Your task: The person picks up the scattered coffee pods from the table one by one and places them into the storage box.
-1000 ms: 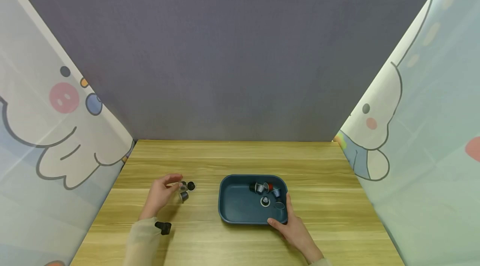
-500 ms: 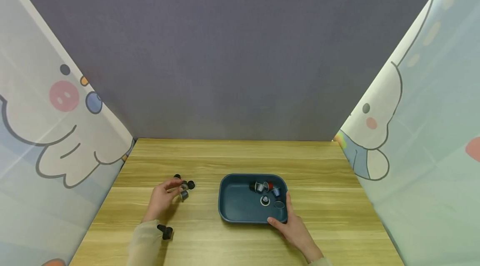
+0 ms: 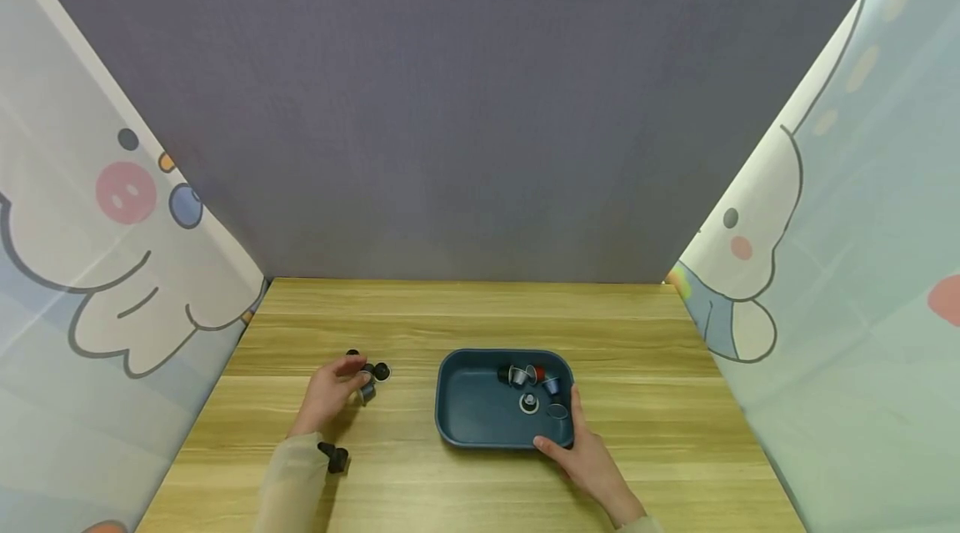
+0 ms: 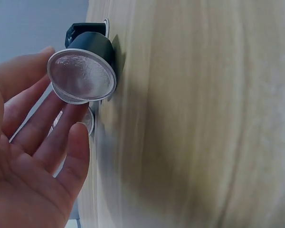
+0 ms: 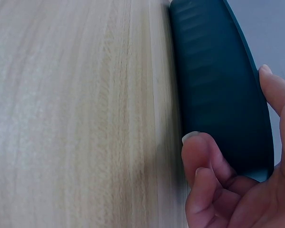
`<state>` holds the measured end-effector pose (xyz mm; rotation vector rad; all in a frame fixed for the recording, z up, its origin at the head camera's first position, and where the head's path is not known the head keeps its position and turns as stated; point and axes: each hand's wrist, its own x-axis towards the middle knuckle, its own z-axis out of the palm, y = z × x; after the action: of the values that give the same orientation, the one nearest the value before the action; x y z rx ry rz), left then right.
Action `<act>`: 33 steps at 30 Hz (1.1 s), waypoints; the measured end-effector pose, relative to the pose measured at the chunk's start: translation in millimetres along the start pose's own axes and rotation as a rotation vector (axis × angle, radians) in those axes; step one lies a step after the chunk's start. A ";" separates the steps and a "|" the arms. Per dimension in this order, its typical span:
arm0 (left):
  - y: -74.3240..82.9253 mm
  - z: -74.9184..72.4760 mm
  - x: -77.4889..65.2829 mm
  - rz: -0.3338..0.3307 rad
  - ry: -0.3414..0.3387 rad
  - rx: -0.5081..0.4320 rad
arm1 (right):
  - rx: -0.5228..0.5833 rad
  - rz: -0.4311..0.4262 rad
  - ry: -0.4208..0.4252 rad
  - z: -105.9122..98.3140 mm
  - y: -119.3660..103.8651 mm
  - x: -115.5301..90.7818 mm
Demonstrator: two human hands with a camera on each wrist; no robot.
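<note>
Coffee capsules lie in a small cluster on the left of the table; among them are a black capsule (image 3: 382, 372) and a grey capsule (image 3: 366, 393). Over the cluster's left side is my left hand (image 3: 326, 395), its fingers mostly straight. In the left wrist view, the thumb and fingertips are at the edges of a dark capsule with a foil lid (image 4: 80, 76); whether they press on it I cannot tell. My right hand (image 3: 588, 462) grips the near right corner of a dark blue tray (image 3: 472, 408), with curled fingers (image 5: 197, 152) against its outer wall.
Several capsules lie in the tray's right half, among them a red capsule (image 3: 538, 374), a blue capsule (image 3: 552, 385) and a silver capsule (image 3: 519, 377). The wooden table (image 3: 420, 483) ends at a grey back panel (image 3: 465, 141), with printed cloth on both sides.
My left hand has shifted slightly down and right over the cluster, bringing a black capsule behind it into view. The right hand and tray stay in place.
</note>
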<state>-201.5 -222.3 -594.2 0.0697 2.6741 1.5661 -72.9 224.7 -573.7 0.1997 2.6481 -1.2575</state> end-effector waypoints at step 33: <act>3.4 4.8 5.7 -0.037 0.001 0.046 | 0.013 0.022 -0.025 -0.6 -2.2 -0.4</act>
<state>-206.8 -216.1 -593.7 0.0210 2.6962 1.4943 -73.0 223.8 -571.5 0.2131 2.6102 -1.2624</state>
